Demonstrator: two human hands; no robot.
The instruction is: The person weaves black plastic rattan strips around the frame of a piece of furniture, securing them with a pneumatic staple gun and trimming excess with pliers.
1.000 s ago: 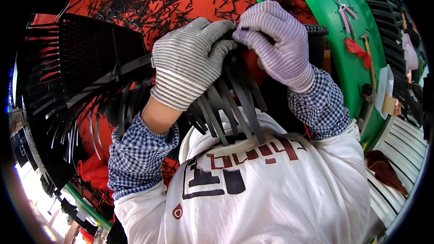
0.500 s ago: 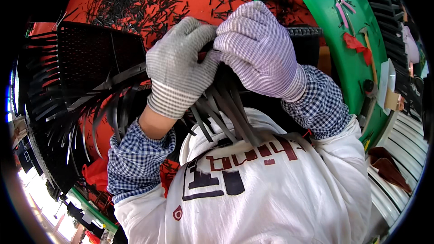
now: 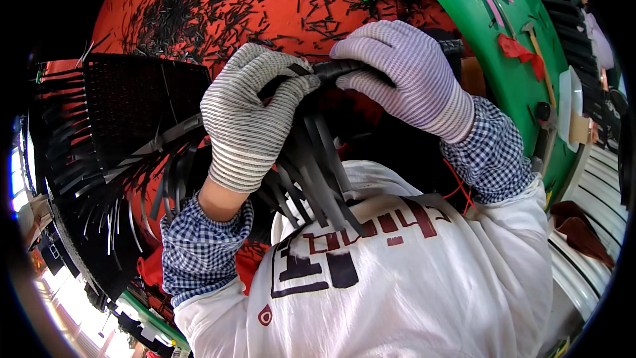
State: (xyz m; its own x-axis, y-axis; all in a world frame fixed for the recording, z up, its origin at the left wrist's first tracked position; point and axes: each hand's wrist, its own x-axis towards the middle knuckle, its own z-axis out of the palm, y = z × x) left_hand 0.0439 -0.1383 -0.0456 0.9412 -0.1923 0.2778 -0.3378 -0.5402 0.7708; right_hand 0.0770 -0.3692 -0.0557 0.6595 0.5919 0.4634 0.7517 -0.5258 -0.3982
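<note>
Black flat plastic strips [image 3: 318,172], long and thin, hang in a bunch from both hands, right in front of the person's chest. They fan out and drop down over the white apron with dark red and black marks [image 3: 411,272], which lies closest of all, under the hands.

The left hand [image 3: 248,116] wears a grey striped knit glove. Its fingers are curled tight around the top of the bunch. The right hand [image 3: 404,76] wears a pale purple striped knit glove. It sits just beside the left hand, and its fingers are bent down and pinch the same bunch from the other side. The two gloves almost touch. They cover the top of the strips, so how the strips are joined there cannot be seen.

Blue and white checked sleeves [image 3: 202,252] cover both arms below the gloves.

To the left of the left hand is a big black woven mat with loose strip ends [image 3: 126,119] sticking out like a fringe. Some of its strips reach up to the left hand.

Past both hands lies a red sheet [image 3: 265,6] with lots of tiny black cut bits [image 3: 192,10] scattered on it.

Far to the right of the right hand curves a green plastic rim [image 3: 510,46]. Small pink clips [image 3: 491,1] and a red scrap [image 3: 513,46] rest on it.
</note>
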